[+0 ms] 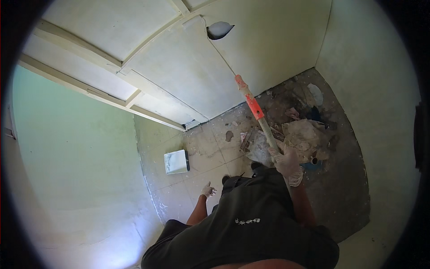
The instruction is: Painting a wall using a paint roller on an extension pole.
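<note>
My right hand [287, 163], in a thin clear glove, grips the long pole of a paint roller [258, 112] with a worn orange-red handle. The roller's wire frame runs up to its pale roller sleeve [194, 21], which lies against the light wall panel [174, 67] beside a jagged hole [220, 30]. Low at my left side, my gloved left hand [209, 190] holds nothing, its fingers apart. Beyond that hand a paint tray [176, 162] with white paint stands on the tiled floor.
Crumpled sheeting, scraps and rubbish [302, 139] lie on the dark floor by my right hand. A small cup-like thing [314, 161] is among them. Pale wooden framing [84, 50] crosses the upper left. A green wall [74, 134] stands at left, another wall [373, 101] at right.
</note>
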Demonstrator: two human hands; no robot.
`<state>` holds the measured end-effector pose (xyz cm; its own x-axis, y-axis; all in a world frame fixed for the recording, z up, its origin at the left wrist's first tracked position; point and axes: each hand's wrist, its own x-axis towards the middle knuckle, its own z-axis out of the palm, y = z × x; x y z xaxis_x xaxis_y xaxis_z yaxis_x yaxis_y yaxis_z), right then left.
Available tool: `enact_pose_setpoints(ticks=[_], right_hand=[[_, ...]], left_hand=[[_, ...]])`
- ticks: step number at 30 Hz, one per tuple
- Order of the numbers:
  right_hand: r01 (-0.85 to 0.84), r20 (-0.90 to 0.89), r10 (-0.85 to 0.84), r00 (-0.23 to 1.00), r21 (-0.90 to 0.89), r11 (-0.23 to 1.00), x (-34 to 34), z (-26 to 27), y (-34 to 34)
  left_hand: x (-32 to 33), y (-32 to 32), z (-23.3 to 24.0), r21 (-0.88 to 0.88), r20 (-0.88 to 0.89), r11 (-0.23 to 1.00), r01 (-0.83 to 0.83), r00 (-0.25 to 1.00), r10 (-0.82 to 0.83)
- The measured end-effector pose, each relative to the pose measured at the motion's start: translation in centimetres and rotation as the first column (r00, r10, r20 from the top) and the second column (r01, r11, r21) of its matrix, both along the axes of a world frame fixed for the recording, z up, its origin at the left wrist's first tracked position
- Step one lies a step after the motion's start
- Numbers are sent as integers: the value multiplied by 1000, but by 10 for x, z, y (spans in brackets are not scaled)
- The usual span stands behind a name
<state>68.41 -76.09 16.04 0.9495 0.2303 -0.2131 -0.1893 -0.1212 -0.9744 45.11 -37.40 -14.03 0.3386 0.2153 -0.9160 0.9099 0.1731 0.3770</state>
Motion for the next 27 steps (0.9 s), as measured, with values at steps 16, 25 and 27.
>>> enact_pose_setpoints(ticks=[16, 25, 27], right_hand=[[-10, -190, 11, 982, 4, 1000, -4, -5, 2], [-16, -80, 21, 997, 70, 997, 4, 26, -1], [-11, -68, 14, 998, 44, 999, 9, 35, 2]], left_hand=[[-49, 11, -38, -95, -25, 975, -199, 980, 197], [-37, -1, -37, -4, 5, 993, -119, 993, 119], [-36, 0, -38, -25, -7, 990, -138, 990, 138]])
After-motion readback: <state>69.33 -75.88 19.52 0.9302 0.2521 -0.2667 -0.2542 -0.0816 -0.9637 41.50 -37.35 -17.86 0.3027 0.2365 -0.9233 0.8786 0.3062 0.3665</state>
